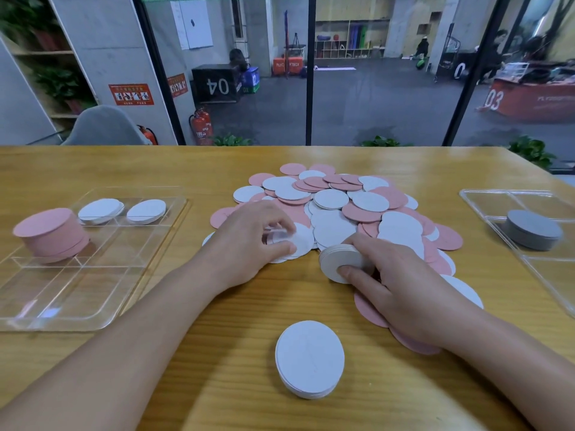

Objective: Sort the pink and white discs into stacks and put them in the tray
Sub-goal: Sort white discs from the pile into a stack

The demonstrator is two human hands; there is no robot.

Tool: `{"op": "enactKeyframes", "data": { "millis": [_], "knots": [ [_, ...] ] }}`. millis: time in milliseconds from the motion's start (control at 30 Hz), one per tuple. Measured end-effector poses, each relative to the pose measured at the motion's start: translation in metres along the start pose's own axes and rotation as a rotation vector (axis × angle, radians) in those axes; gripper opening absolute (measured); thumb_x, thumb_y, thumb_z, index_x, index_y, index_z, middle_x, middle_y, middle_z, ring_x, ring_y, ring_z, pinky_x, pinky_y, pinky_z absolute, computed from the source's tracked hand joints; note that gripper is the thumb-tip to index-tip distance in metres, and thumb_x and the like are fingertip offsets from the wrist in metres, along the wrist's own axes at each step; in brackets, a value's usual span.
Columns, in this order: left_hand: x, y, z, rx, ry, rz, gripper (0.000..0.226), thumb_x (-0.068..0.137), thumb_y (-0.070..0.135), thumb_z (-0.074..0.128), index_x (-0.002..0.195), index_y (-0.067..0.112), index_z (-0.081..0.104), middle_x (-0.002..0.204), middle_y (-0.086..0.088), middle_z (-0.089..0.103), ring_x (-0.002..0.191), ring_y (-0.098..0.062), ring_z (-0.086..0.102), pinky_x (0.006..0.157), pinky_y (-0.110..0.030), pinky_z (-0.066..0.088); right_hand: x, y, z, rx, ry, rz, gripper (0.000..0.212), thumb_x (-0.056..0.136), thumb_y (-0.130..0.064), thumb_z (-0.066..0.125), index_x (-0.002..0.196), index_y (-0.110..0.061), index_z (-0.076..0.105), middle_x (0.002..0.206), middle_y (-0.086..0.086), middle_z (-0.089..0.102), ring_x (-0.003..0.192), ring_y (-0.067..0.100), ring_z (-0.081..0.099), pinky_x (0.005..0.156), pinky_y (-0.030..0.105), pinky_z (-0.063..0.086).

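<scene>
Right hand: the right hand (401, 281) grips a small stack of white discs (340, 262) between thumb and fingers, tilted on edge with its flat faces turned toward the left and the near table edge.
Left hand: the left hand (249, 237) curls over white discs (295, 241) at the near edge of the pile, fingertips pinching one; the motion blur hides exactly how.
Pile: a loose heap of pink and white discs (342, 209) lies flat and overlapping at mid-table.
Near stack: a low white stack (309, 359) lies flat on the table, near the front edge.
Left tray: a clear divided tray (77, 293) holds a tall pink stack (51, 234), leaning slightly, and two low white stacks (101, 210) (146, 211) in its far compartments.
Right tray: a second clear tray (535, 275) holds a grey stack (532, 230).
Surface: a wooden table (202, 353), grain running left to right.
Room: glass panels in black frames look onto a gym floor with numbered boxes; red fire extinguishers (202, 126) stand by the wall.
</scene>
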State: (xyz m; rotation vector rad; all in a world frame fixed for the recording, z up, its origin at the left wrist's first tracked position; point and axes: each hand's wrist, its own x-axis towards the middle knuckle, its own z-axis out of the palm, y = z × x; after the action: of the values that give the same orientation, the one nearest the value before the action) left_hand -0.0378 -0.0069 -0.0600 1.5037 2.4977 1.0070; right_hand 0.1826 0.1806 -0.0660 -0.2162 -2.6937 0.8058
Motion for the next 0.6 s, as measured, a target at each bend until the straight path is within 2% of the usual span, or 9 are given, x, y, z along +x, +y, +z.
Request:
{"op": "enactKeyframes", "data": {
  "millis": [67,100,167,233,300,367,433,500,600],
  "knots": [
    [0.002,0.0,0.0,0.091,-0.043,-0.046,0.047,0.09,0.049,0.087,0.132,0.039,0.071,0.131,0.022,0.058,0.133,-0.004,0.048,0.11,-0.031,0.045,0.0,0.002,0.001,0.001,0.004,-0.005,0.025,0.106,-0.038,0.06,0.088,-0.024,0.049,0.078,-0.012,0.056,0.085,0.011,0.051,0.071,0.025,0.04],
    [0.001,0.001,0.0,0.141,-0.06,-0.07,0.051,0.091,0.054,0.084,0.137,0.04,0.068,0.135,0.021,0.054,0.138,-0.006,0.041,0.111,-0.032,0.04,0.0,0.002,0.001,0.001,0.006,-0.004,0.025,0.106,-0.037,0.06,0.088,-0.023,0.049,0.077,-0.011,0.055,0.084,0.012,0.051,0.072,0.026,0.04],
    [0.001,0.004,0.0,0.202,-0.074,-0.074,0.047,0.092,0.058,0.081,0.134,0.042,0.069,0.136,0.021,0.052,0.139,-0.009,0.033,0.107,-0.03,0.029,0.0,0.004,0.002,0.0,0.009,-0.006,0.026,0.106,-0.037,0.061,0.088,-0.023,0.049,0.078,-0.011,0.056,0.083,0.013,0.051,0.071,0.026,0.04],
    [0.001,0.005,0.0,0.225,-0.062,-0.056,0.047,0.091,0.058,0.081,0.134,0.044,0.068,0.137,0.021,0.051,0.136,-0.01,0.034,0.102,-0.028,0.024,0.0,0.004,0.002,0.004,0.011,-0.007,0.025,0.106,-0.038,0.061,0.088,-0.024,0.049,0.082,-0.011,0.057,0.083,0.013,0.051,0.07,0.026,0.04],
    [0.001,0.006,0.0,0.235,-0.03,-0.032,0.05,0.088,0.056,0.084,0.134,0.045,0.066,0.136,0.023,0.052,0.133,-0.011,0.037,0.101,-0.029,0.028,0.0,0.005,0.002,0.005,0.005,0.001,0.023,0.106,-0.038,0.061,0.09,-0.025,0.05,0.081,-0.011,0.057,0.083,0.012,0.052,0.071,0.026,0.041],
    [-0.001,0.006,-0.003,0.185,-0.006,-0.023,0.049,0.086,0.047,0.089,0.129,0.044,0.065,0.125,0.029,0.056,0.123,-0.011,0.048,0.098,-0.032,0.044,-0.001,0.005,0.001,0.006,-0.002,0.008,0.022,0.106,-0.039,0.061,0.091,-0.025,0.051,0.079,-0.011,0.057,0.084,0.012,0.052,0.072,0.028,0.042],
    [0.0,0.005,-0.005,-0.019,0.009,-0.063,0.04,0.088,0.03,0.09,0.118,0.041,0.066,0.107,0.029,0.062,0.093,-0.01,0.062,0.083,-0.038,0.062,0.0,0.005,0.0,0.01,-0.005,0.007,0.022,0.106,-0.039,0.06,0.091,-0.026,0.051,0.078,-0.011,0.058,0.082,0.012,0.052,0.07,0.028,0.042],
    [0.001,0.006,-0.005,-0.204,0.03,-0.099,0.033,0.092,0.016,0.086,0.112,0.037,0.07,0.099,0.016,0.069,0.073,-0.009,0.062,0.065,-0.036,0.065,0.0,0.004,0.0,0.009,-0.007,0.007,0.02,0.106,-0.04,0.06,0.094,-0.025,0.054,0.079,-0.011,0.059,0.083,0.012,0.053,0.072,0.029,0.044],
    [0.0,0.01,-0.007,-0.288,0.083,-0.073,0.01,0.102,0.017,0.077,0.103,0.027,0.076,0.092,0.004,0.075,0.075,-0.013,0.066,0.064,-0.033,0.061,0.0,0.005,-0.001,0.015,-0.006,0.001,0.019,0.106,-0.041,0.06,0.099,-0.023,0.057,0.08,-0.01,0.061,0.084,0.013,0.054,0.074,0.03,0.045]
  ]
}}
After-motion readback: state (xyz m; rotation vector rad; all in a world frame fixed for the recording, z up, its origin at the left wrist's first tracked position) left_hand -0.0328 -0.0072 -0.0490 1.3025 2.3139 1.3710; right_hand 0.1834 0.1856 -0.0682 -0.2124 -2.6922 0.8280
